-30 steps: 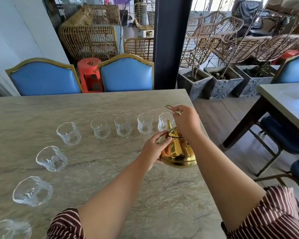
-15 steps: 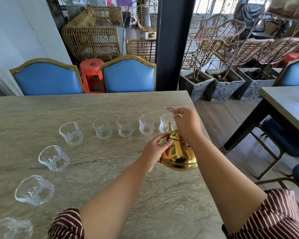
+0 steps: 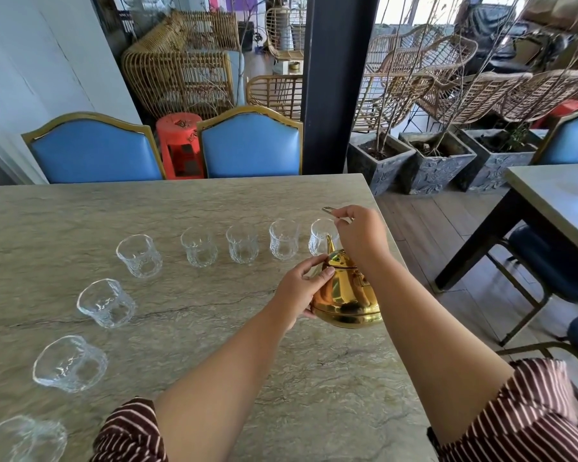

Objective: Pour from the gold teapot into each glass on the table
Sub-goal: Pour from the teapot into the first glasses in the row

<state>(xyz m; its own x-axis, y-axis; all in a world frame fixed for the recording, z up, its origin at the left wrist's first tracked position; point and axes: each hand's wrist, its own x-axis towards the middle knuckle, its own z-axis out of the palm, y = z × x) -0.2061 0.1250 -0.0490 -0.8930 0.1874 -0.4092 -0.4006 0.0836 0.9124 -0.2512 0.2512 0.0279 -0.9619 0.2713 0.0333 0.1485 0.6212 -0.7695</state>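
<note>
Gold teapot [image 3: 346, 295]: held clear of the counter [image 3: 187, 201] and tipped forward, spout aimed into the far-right glass [image 3: 321, 235], evidently for pouring. Left hand [image 3: 299, 295]: fingers curled against body and lid, apparently to steady them. Right hand [image 3: 359, 233]: raised, closed around the handle. Remaining glasses: ranged leftward, apparently empty.

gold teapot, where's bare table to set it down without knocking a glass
The stone table is bare between the curved row of clear ribbed glasses and the person's forearms, left of the shiny gold metal teapot. The far strip before the blue chairs is also free. It is crowded at the rightmost glass, by the spout.
</note>
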